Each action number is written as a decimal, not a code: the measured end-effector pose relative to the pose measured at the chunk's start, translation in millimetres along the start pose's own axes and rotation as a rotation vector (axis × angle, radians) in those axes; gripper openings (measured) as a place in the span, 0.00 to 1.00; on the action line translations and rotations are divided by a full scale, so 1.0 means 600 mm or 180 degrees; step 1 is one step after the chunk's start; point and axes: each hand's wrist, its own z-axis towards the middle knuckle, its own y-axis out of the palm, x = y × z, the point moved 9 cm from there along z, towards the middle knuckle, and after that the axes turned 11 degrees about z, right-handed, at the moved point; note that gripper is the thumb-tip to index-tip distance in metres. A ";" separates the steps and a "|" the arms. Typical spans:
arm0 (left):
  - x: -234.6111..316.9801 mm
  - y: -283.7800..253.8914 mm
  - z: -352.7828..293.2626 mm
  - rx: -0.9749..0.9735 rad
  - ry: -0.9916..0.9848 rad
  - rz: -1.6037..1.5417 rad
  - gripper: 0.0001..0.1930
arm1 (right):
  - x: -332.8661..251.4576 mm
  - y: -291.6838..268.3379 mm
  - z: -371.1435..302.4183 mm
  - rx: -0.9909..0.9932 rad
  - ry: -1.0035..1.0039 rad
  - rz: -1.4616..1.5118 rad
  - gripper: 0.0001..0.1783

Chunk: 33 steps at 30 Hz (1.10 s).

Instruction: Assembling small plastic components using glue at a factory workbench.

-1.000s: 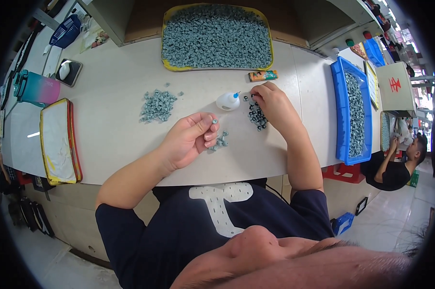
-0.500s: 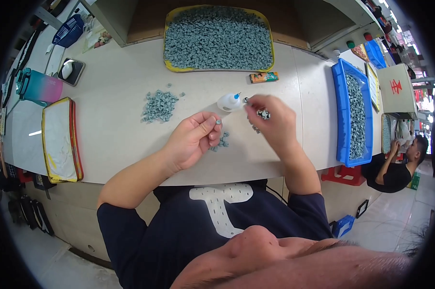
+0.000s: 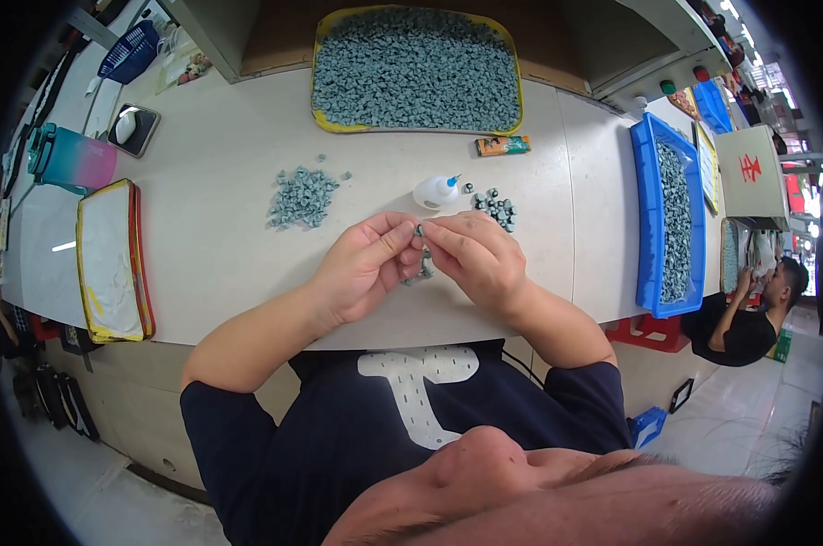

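My left hand (image 3: 361, 268) pinches a small grey-green piece (image 3: 419, 231) with a dark spot between thumb and forefinger. Closed at the tips, my right hand (image 3: 484, 264) meets it there, thumb and forefinger pressed against the same piece. Whether a second part sits between the fingertips is too small to tell. Partly hidden below the hands lie a few loose grey-green pieces (image 3: 424, 270). Just beyond the right hand is a group of shiny dark-and-pale pieces (image 3: 498, 211). A white squeeze bottle (image 3: 432, 193) with a blue tip lies tilted beyond the fingertips.
A loose heap of grey-green pieces (image 3: 302, 197) lies to the left. At the back, a yellow-rimmed tray (image 3: 320, 118) is full of them. A blue bin (image 3: 646, 218) stands right; stacked trays (image 3: 111, 264) and a tumbler (image 3: 84, 162) stand left. A co-worker (image 3: 735, 318) sits far right.
My right hand has moved left and nearer, from beside the dark pieces to the left hand's fingertips. My left hand has stayed nearly in place.
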 end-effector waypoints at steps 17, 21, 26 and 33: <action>0.014 -0.013 -0.014 0.0100 0.0330 0.0357 0.07 | 0.004 0.012 -0.001 0.0103 0.0202 0.0013 0.16; 0.001 -0.013 -0.009 -0.0030 -0.0025 0.0077 0.08 | 0.002 0.013 -0.002 -0.0070 -0.0088 0.0055 0.16; -0.004 -0.005 -0.011 -0.0257 -0.0215 -0.0156 0.08 | -0.014 0.015 0.000 -0.0305 -0.0568 0.0021 0.15; 0.009 -0.008 -0.024 -0.0043 0.0109 0.0055 0.07 | -0.022 0.025 0.002 -0.0353 -0.0775 0.0079 0.15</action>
